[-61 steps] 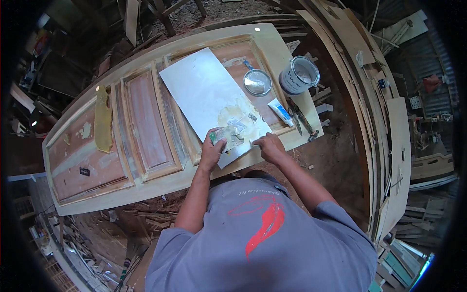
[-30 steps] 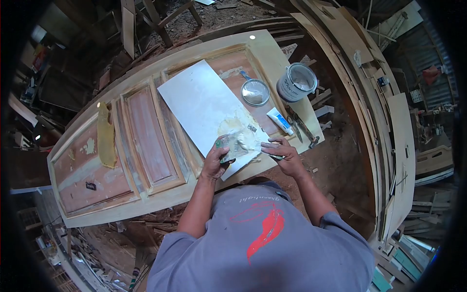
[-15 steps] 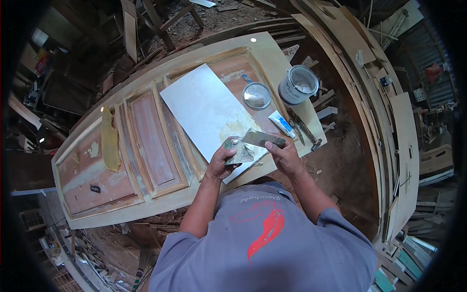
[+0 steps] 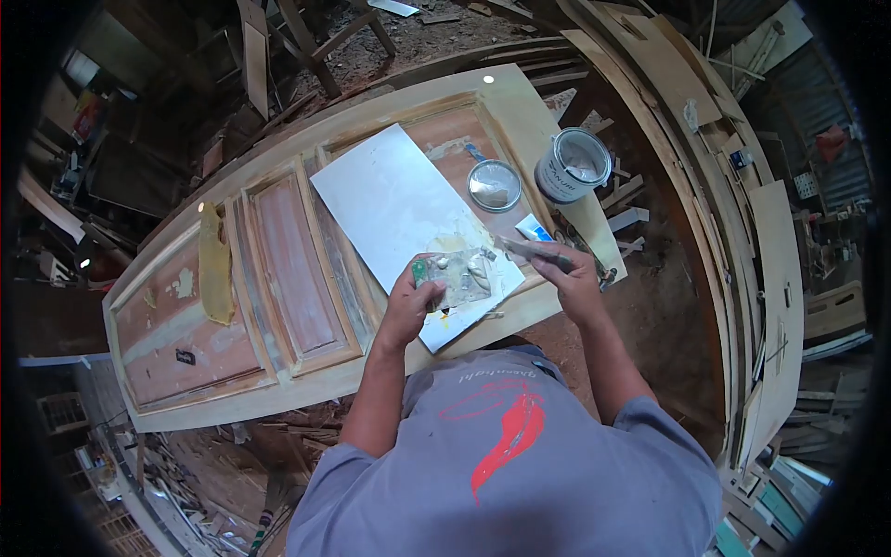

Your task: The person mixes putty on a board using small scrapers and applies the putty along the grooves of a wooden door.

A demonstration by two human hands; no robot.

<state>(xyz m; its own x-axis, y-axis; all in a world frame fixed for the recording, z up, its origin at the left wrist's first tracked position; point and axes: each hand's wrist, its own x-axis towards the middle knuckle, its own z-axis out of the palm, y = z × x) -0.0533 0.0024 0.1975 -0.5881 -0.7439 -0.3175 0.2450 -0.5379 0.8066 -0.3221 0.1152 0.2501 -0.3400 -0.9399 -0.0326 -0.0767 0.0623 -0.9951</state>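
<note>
My left hand (image 4: 414,299) is closed on a flat scraper (image 4: 461,278) with a green edge, its blade smeared with pale putty. Just to the right, my right hand (image 4: 568,277) pinches a putty knife (image 4: 529,248), whose tip points left, apart from the scraper. Both tools are above the lower end of a white board (image 4: 385,195), which is stained yellowish near them. This board lies across a panelled wooden door (image 4: 306,269). A blue and white tube (image 4: 533,228) lies just behind my right hand, which partly hides it.
An open can (image 4: 569,172) stands at the door's right end, beside a round lid (image 4: 494,186). A yellow strip (image 4: 216,269) and a small black object (image 4: 186,356) lie on the left panels. Long boards (image 4: 691,186) curve along the right. Wood scraps litter the ground.
My hands have moved apart. The scraper now shows its putty-covered face, and the knife has moved right, off it. My right hand now covers part of the tube.
</note>
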